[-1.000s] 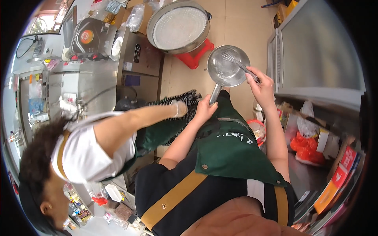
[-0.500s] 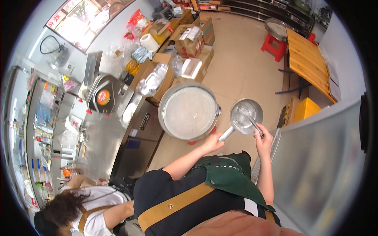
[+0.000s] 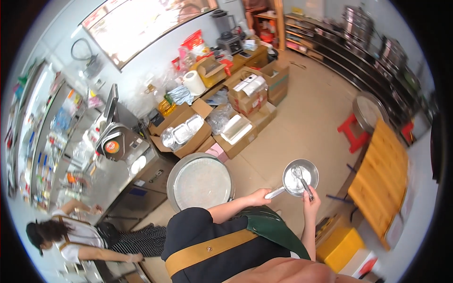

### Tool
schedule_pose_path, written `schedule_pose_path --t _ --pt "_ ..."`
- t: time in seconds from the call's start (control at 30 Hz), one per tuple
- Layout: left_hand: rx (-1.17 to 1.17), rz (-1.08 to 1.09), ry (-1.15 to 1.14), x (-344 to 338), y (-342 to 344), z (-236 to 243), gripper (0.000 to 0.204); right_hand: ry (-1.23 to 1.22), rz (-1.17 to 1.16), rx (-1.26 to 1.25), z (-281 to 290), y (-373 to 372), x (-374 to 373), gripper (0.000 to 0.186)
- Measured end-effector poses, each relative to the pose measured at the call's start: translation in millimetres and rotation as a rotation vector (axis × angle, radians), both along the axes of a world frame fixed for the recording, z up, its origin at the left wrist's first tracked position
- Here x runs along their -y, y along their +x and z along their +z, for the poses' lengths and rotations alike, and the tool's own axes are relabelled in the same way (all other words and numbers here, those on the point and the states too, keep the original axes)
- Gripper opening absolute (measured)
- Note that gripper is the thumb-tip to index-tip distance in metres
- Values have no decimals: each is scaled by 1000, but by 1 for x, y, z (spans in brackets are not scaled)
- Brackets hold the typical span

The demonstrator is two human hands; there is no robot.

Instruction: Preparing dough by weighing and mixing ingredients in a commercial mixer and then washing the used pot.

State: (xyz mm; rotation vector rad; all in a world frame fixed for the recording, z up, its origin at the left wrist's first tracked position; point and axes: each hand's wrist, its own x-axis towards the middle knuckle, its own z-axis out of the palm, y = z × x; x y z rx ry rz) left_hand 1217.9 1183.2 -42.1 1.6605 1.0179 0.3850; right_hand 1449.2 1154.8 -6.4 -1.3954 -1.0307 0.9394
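Observation:
My left hand (image 3: 260,197) is closed round the handle of a small metal saucepan (image 3: 287,175), held out in front of me above the floor. A wire whisk (image 3: 298,175) stands tilted in the pan, its wires down inside. My right hand (image 3: 311,200) grips the whisk's handle at the pan's near rim. The pan's inside looks pale and shiny; what it contains I cannot make out. To the left of my left arm is a large round metal pan (image 3: 200,181) with a whitish surface, apart from both hands.
Cardboard boxes (image 3: 250,94) and foil trays (image 3: 181,134) line the left wall. A co-worker (image 3: 71,236) stands at the steel counter (image 3: 115,184) on the left. A wooden folding table (image 3: 380,179), a yellow box (image 3: 340,251) and a red stool (image 3: 353,134) are at the right.
My view has swung to the right and farther into the room. The saucepan and whisk stay in my hands, and the large round pan now lies farther left and lower in view.

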Motion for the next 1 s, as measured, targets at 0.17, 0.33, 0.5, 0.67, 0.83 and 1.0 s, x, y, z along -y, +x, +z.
schedule_pose_path --t 0.17,0.33,0.5,0.67,0.83,1.0 --pt "24 271 40 -70 24 0 21 -28 258 115 6 31 -126 33" --pt "91 429 -197 -173 52 -9 16 -55 358 185 -23 54 -247 40" --pt "83 406 -90 -311 84 -27 19 -91 378 194 -51 98 -368 49" --pt "-46 275 55 -464 129 -39 22 -33 180 301 -58 178 -455 64" --pt "21 259 -184 -599 181 8 17 -332 -27 598 -91 255 -506 63" --pt "119 222 -227 -727 242 -18 19 -793 -139 676 -160 319 -531 64"
